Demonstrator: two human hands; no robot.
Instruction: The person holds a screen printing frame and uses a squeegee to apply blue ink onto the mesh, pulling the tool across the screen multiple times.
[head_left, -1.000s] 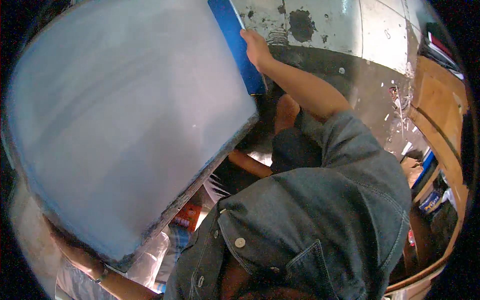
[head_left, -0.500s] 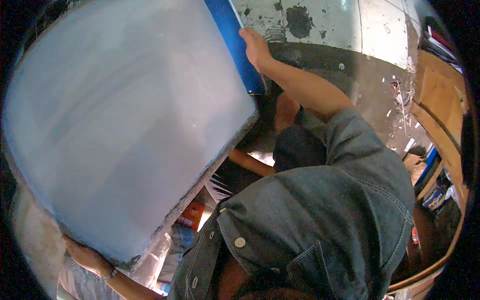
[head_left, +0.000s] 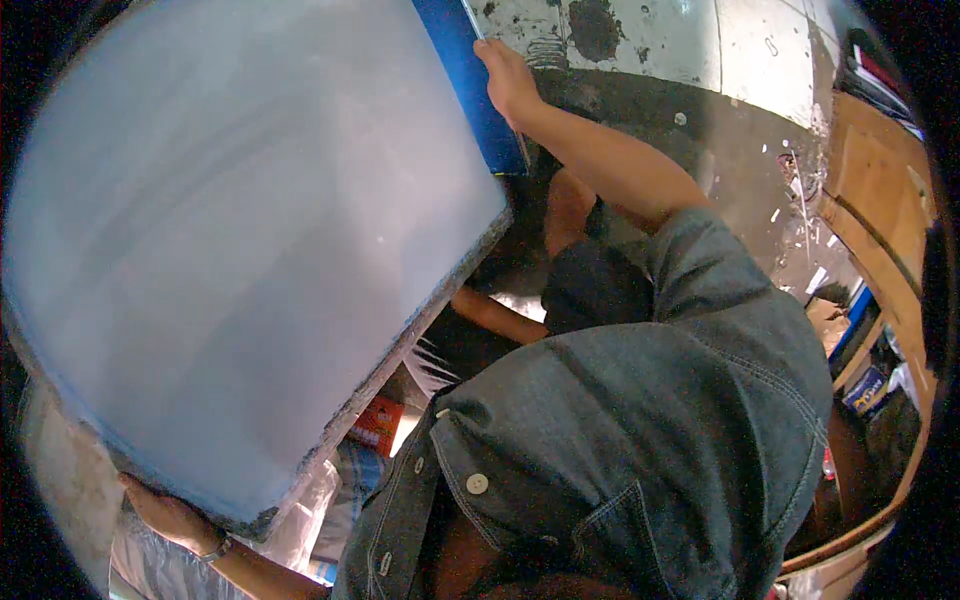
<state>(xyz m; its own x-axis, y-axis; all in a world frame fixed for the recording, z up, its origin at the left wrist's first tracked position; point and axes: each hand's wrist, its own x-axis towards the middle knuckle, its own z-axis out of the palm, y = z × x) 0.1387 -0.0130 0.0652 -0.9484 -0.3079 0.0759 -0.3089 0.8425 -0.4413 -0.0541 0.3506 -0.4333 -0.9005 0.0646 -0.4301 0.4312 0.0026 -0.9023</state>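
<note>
Big pale grey panel (head_left: pixel 260 240) fills the left half of the view, smooth face up, slanted, its near edge dark and rough. Blue flat board (head_left: pixel 468 90) sits along the panel's upper right side, glossy, partly cut off at the top of the view. Right hand (head_left: pixel 510 85) is at the board's outer edge, closed on it, thumb side showing, other fingers hidden behind. Left hand (head_left: pixel 168 515) is at the panel's lower left edge, near the bottom corner, partly tucked underneath; fingers mostly covered, can't tell if spread or pressed together. Metallic-looking band (head_left: pixel 217 550) on the left wrist. Person wears a dark grey buttoned shirt (head_left: pixel 620 420). Below the near edge: red-orange box (head_left: pixel 377 427), and crumpled clear plastic (head_left: pixel 305 505) by the bottom corner. Stained floor (head_left: pixel 680 40) at upper right, pale scraps (head_left: pixel 800 205) scattered further right. Curved-looking brown wooden unit (head_left: pixel 880 170) at far right, with a dark blue packet (head_left: pixel 865 390) inside. What bears the panel is hidden.
</note>
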